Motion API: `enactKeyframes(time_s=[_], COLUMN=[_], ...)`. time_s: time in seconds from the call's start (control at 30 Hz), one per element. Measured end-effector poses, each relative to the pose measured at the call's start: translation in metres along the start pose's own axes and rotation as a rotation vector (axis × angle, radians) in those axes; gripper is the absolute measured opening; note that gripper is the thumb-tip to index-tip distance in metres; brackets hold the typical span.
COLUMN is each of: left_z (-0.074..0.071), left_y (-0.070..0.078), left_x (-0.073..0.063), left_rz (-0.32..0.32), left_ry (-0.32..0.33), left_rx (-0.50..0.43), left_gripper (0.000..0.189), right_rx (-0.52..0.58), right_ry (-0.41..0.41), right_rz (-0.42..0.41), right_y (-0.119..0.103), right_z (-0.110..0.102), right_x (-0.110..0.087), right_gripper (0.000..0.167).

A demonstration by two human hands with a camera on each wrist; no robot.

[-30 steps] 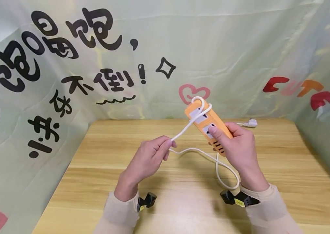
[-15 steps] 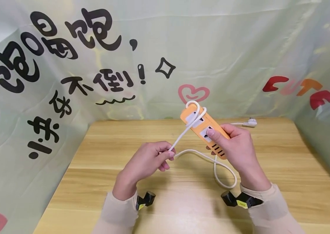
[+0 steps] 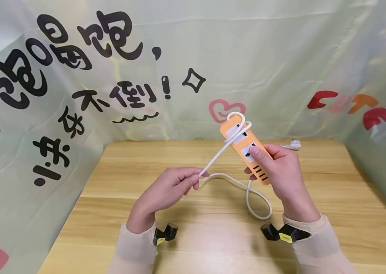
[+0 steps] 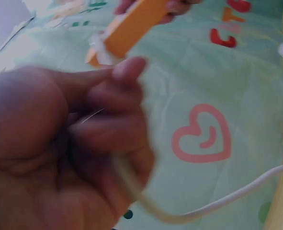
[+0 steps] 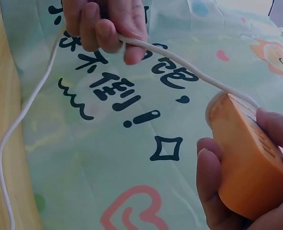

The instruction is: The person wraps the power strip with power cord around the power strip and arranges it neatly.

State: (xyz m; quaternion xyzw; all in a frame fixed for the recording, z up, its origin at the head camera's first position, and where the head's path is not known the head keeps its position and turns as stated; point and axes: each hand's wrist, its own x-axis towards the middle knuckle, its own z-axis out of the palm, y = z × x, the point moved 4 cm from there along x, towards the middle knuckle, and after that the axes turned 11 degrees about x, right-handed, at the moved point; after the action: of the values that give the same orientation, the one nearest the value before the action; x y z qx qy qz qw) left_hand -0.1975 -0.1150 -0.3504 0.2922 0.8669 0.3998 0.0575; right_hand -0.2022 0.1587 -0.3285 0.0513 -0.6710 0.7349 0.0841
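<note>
My right hand (image 3: pixel 283 171) grips an orange power strip (image 3: pixel 257 168) by its lower half, the thumb lying across a white socket face. The strip is tilted, its far end up and to the left. A white power cord (image 3: pixel 217 155) loops over that far end and runs taut down to my left hand (image 3: pixel 170 188), which pinches it between thumb and fingers. In the right wrist view the cord (image 5: pixel 184 63) stretches from the strip (image 5: pixel 249 165) to the left hand (image 5: pixel 110 26). Past the left hand, the loose cord trails back in a loop beneath the strip.
A white plug (image 3: pixel 293 144) lies near the back edge of the wooden table (image 3: pixel 117 217), partly behind the right hand. Printed cloth (image 3: pixel 275 57) stands around the table's back and sides. Each sleeve carries a black wrist camera (image 3: pixel 166 233).
The strip dipped slightly left, then came back up and right. My left hand went lower, still pinching the cord. The loose loop on the table shifted a little left.
</note>
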Motion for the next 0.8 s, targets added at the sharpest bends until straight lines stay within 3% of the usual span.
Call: enactKeyframes(time_s=[0.13,0.27,0.43,0.57,0.7,0.8], left_z=[0.001,0.004,0.008,0.009,0.008,0.006], left_y=[-0.002,-0.006,-0.014,-0.021,-0.024,-0.023], left_x=[-0.007,-0.007,-0.001,0.005,0.006,0.004], left_rz=[0.012,-0.012,-0.084,-0.122,-0.159,-0.136], left_ry=[-0.140,-0.182,-0.166,-0.120,-0.102,-0.132], left_rx=[-0.057,-0.002,0.132,0.238,0.236,0.182], left_gripper=[0.026,0.021,0.020,0.034,0.038,0.028], right_rx=[-0.012,0.011,0.027,0.008,0.009,0.038], right_ry=[-0.017,-0.047,-0.052,-0.041,-0.027,-0.014], right_rz=[0.015,0.030,0.029,0.034,0.039,0.030], right_y=[0.000,0.000,0.000,0.001,0.001,-0.001], right_z=[0.003,0.006,0.006,0.004,0.002,0.000], right_x=[0.001,0.001,0.000,-0.002,-0.002,-0.002], right_gripper=[0.008,0.008,0.008,0.011,0.010,0.008])
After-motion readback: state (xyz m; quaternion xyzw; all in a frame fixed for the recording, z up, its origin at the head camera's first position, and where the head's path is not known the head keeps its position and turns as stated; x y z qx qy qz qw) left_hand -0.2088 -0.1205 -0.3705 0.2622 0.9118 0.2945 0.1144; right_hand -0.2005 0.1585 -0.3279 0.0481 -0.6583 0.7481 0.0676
